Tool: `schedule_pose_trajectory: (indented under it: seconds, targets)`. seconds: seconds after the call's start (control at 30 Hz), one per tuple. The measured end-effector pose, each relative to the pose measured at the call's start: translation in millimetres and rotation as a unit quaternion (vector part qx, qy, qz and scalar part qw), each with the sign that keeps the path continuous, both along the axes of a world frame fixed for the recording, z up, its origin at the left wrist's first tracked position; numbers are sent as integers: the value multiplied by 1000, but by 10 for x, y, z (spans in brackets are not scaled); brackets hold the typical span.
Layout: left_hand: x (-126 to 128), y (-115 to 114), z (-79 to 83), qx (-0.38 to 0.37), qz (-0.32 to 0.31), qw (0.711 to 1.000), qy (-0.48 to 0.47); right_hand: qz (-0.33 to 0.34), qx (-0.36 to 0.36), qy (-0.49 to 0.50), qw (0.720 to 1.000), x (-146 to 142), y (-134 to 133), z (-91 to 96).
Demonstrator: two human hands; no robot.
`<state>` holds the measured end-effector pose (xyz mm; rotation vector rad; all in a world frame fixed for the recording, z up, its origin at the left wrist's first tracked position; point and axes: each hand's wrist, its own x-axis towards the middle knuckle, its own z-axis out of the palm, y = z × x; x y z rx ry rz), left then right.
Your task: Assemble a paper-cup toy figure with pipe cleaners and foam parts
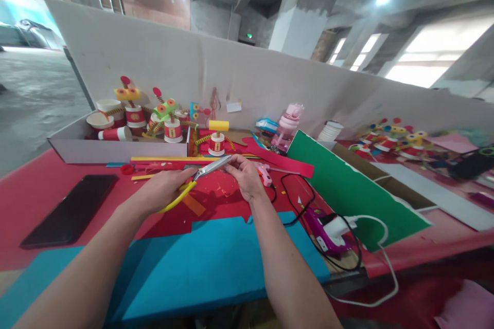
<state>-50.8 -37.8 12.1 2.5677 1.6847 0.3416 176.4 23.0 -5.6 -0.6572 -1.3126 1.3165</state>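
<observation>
My left hand (162, 191) is closed on the yellow handles of a pair of scissors (211, 167). Their silver blades point right and away from me, over the red table covering. At the blade tips, my right hand (245, 177) has its thumb and fingers pinched together; whatever is between them is hidden or too small to name. Just behind the blades stands a red-and-white paper cup figure (216, 144) with a yellow paper roll (218, 125) above it and springy folded-paper arms. An orange paper strip (193, 205) lies below the scissors.
Left: a black phone (71, 211) and a box (119, 150) of cup figures. Right: a pink glue gun (264, 175), purple power strip (328, 236) with cables, and green board (347, 190). Blue sheet (193, 267) lies in front; a white partition (185, 56) stands behind.
</observation>
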Motion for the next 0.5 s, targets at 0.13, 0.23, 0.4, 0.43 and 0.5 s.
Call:
schedule_pose_trajectory:
  seconds: [0.13, 0.23, 0.4, 0.43, 0.5]
  targets:
    - [3, -20, 25, 14, 5, 1000, -17, -2, -9, 12, 1000, -2, 5, 1]
    - [6, -29, 40, 19, 7, 1000, -3, -1, -4, 4, 1000, 3, 11, -2]
    - [7, -24, 43, 10, 9, 999, 32, 0, 21, -33, 999, 26, 26, -8]
    - [2, -20, 39, 9, 10, 999, 37, -2, 24, -40, 999, 32, 28, -7]
    - [-12, -9, 28, 7, 8, 999, 46, -7, 28, -46, 999, 44, 31, -2]
